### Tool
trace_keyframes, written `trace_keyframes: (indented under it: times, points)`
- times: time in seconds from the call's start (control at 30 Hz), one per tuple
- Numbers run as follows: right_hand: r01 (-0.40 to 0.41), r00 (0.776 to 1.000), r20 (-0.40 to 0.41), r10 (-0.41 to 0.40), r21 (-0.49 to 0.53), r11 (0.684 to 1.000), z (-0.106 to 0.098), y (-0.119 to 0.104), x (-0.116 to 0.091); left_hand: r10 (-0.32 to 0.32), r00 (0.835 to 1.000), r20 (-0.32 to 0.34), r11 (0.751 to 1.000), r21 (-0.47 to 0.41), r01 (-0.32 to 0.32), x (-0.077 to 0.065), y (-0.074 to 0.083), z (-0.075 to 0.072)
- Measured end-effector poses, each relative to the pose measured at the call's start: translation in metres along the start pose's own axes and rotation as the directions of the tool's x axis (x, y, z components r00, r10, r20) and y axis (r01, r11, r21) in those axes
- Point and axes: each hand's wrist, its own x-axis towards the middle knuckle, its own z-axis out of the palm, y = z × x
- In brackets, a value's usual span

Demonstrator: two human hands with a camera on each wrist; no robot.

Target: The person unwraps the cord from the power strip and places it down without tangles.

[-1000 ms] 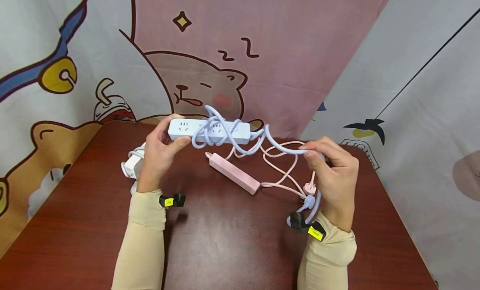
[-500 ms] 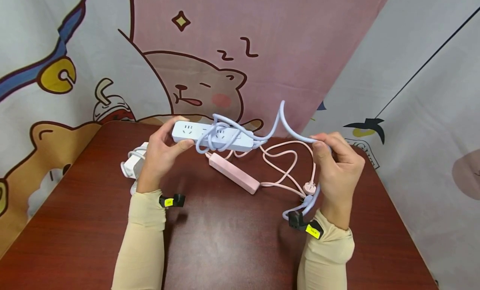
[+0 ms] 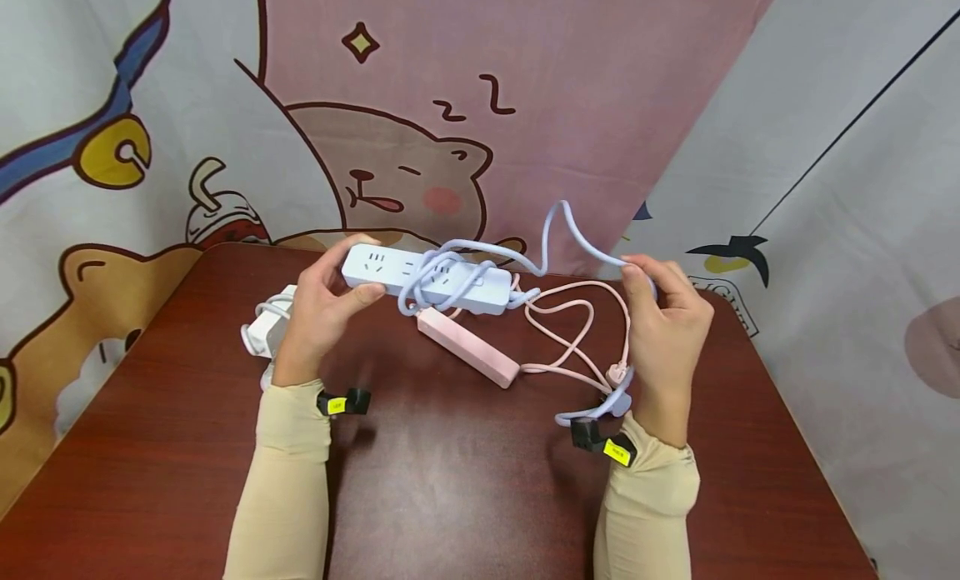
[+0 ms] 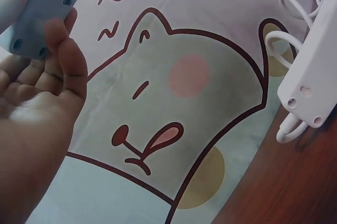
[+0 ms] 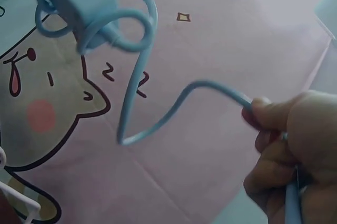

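My left hand (image 3: 318, 305) grips the left end of a pale blue power strip (image 3: 392, 272), held up over the table with its sockets facing me. Its cord (image 3: 564, 203) is looped around the strip's right half. From there the cord arches across to my right hand (image 3: 667, 330), whose thumb and fingers pinch it. The rest hangs below that hand, with the blue plug (image 3: 621, 405) low by the wrist. In the left wrist view the fingers support the underside of the strip (image 4: 50, 2). The right wrist view shows the slack cord (image 5: 126, 108) between strip and hand.
A pink power strip (image 3: 468, 347) lies on the dark red table (image 3: 450, 497) behind the raised hands. Its loose cord (image 3: 592, 322) and plug (image 3: 617, 373) spread to the right. A white power strip (image 3: 266, 330) sits at left, partly hidden by my left hand. A printed curtain (image 3: 585, 80) hangs behind.
The right hand first moved right and slightly up along with the cord, then a little back left. The cord between the hands now arches higher. The blue strip has tilted, its right end lower.
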Motion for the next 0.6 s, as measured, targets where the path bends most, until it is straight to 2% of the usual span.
trace_keyframes:
  times: [0.1,0.23,0.4,0.5,0.6]
  points:
    - [-0.065,0.997,0.036,0.070,-0.107,0.992,0.000,0.006,0.000,0.010,1.000,-0.029,1.000,-0.022,-0.010,0.000,0.000,-0.001]
    - [-0.149,0.983,0.073,0.169,-0.225,0.963,0.000,0.013,-0.002,0.010,0.999,-0.048,0.999,-0.040,-0.012,0.000,-0.001,-0.003]
    - [-0.212,0.964,0.089,0.251,-0.318,0.924,0.000,0.018,-0.003,0.000,0.999,-0.043,0.999,-0.053,-0.002,-0.001,-0.001,-0.003]
    - [-0.250,0.939,0.120,0.321,-0.401,0.881,-0.002,0.020,-0.004,0.000,0.999,-0.047,0.998,-0.058,-0.003,-0.001,-0.001,-0.003]
    - [-0.264,0.893,0.196,0.405,-0.501,0.824,-0.004,0.020,-0.004,-0.002,0.999,-0.050,0.998,-0.062,-0.001,-0.001,0.000,-0.003]
